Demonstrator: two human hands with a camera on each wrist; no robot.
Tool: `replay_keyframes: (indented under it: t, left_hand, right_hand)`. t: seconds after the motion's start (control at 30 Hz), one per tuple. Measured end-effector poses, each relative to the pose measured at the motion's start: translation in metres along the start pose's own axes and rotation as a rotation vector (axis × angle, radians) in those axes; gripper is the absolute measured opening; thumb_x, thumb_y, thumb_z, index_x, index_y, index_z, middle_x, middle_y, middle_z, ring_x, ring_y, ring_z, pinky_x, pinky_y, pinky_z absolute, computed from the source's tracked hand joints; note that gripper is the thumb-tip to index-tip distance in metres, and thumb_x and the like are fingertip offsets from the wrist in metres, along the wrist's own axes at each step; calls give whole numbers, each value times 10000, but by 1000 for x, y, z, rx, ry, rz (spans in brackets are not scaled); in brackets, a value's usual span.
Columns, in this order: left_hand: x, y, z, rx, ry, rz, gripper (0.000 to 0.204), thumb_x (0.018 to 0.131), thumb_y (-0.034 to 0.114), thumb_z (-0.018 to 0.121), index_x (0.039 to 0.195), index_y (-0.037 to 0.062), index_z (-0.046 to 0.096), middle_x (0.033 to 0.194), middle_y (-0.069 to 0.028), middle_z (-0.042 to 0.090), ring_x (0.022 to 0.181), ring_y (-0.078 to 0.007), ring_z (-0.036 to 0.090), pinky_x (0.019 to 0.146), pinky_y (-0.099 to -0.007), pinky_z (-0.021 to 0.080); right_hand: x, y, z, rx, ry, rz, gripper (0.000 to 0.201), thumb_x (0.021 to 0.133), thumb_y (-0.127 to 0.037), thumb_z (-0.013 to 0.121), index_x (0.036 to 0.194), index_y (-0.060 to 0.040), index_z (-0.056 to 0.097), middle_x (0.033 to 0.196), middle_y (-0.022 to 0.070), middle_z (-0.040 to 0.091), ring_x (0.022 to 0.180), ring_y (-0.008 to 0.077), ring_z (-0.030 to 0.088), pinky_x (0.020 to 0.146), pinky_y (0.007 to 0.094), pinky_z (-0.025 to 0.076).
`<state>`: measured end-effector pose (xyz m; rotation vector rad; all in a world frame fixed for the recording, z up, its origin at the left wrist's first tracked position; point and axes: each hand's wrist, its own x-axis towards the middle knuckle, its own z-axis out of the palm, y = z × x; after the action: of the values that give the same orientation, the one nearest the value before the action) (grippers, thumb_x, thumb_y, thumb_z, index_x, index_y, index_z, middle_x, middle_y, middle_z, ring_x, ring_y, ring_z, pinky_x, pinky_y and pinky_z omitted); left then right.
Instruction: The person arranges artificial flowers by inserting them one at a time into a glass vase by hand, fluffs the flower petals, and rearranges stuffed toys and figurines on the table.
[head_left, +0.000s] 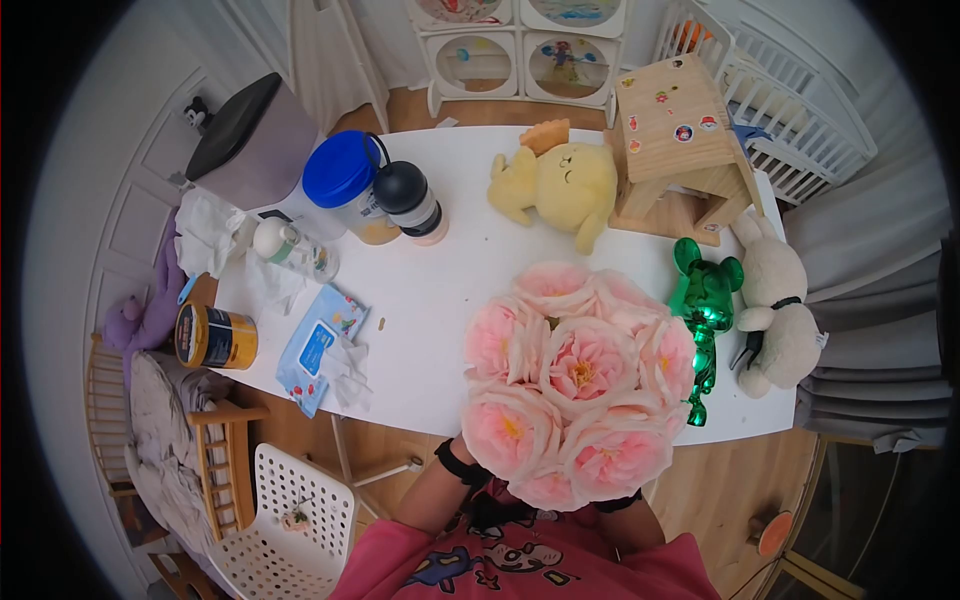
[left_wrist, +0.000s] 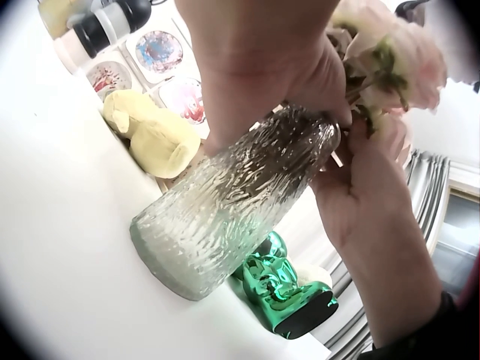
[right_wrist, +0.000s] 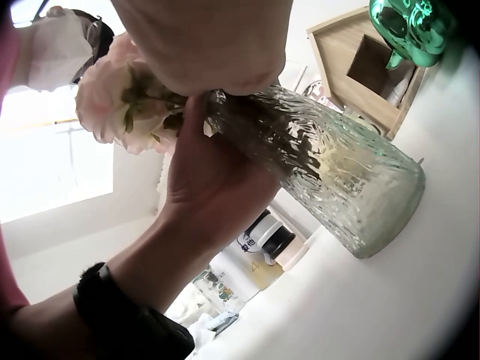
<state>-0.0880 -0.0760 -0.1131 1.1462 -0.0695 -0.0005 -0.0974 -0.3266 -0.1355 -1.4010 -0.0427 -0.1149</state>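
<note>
A ribbed clear glass vase stands on the white table, its upper part darker where stems show through. Pink flowers fill its mouth and, in the head view, hide the vase and most of both hands. My left hand grips the vase's neck, fingers wrapped along the glass. From the other side my right hand holds the neck just under the blooms, its thumb near the rim. A shiny green bear figure stands on the table beside the flowers.
Around the table stand a yellow plush toy, a wooden house, a white plush rabbit, a black-capped bottle, a blue-lidded jar, a wipes pack and a yellow tub. A white chair is at front left.
</note>
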Motion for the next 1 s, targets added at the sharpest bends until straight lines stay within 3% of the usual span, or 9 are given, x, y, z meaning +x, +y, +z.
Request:
replay_keyframes:
  t: [0.53,1.0]
  left_hand:
    - [4,-26,15,118,55,36,275,956,131,498,1216,41,503,1173,-81,578,1075,-170,552,937,-298,458]
    - [-1,-48,21,219,117,74,269,953,130,503,1206,39,509,1160,-81,585,1066,-166,557,931,-293,461]
  right_hand:
    - [-7,5,-23,-3,-20,-48,398,843,-173,648,1178,25,561,1134,127,627,971,238,597,820,352,485]
    - [28,12,4,-5,-53,-91,403,833,-166,661,1175,24,562,1133,126,628,967,240,596,816,348,486]
